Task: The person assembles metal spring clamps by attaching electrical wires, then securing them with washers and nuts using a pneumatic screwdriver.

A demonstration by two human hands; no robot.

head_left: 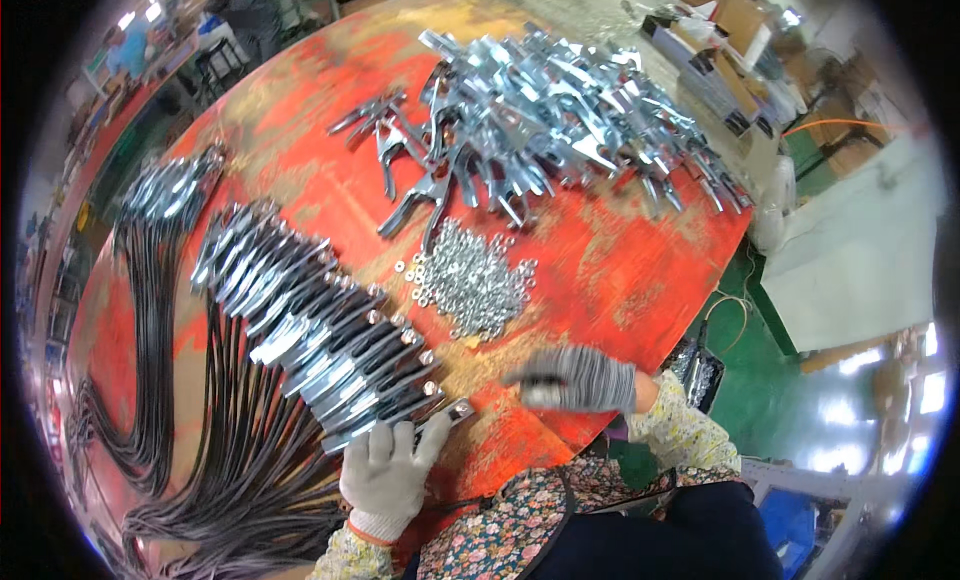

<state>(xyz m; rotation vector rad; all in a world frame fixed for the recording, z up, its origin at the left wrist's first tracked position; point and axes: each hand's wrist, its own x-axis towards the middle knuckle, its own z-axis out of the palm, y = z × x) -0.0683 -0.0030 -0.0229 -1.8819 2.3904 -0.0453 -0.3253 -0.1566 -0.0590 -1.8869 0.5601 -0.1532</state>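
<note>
My left hand (383,478), in a white glove, closes on a metal clamp (458,412) at the near end of a long row. The fingers partly cover that clamp. Silvery clamps (325,325) lie close together in the row, several with small washers at their right ends. Black cords (225,410) trail from them toward the lower left. To the right, my right hand (575,378) wears a grey glove and hovers near the table's front edge. Motion smears its fingers, hiding any grip. Beyond it lies a pile of small metal washers (470,285).
A big heap of metal spring clamps (560,120) covers the far part of the worn red table (610,280). Another bundle of corded clamps (170,195) lies far left. Cartons (735,30) and a pale panel (850,260) stand right. A person (245,20) is in the background.
</note>
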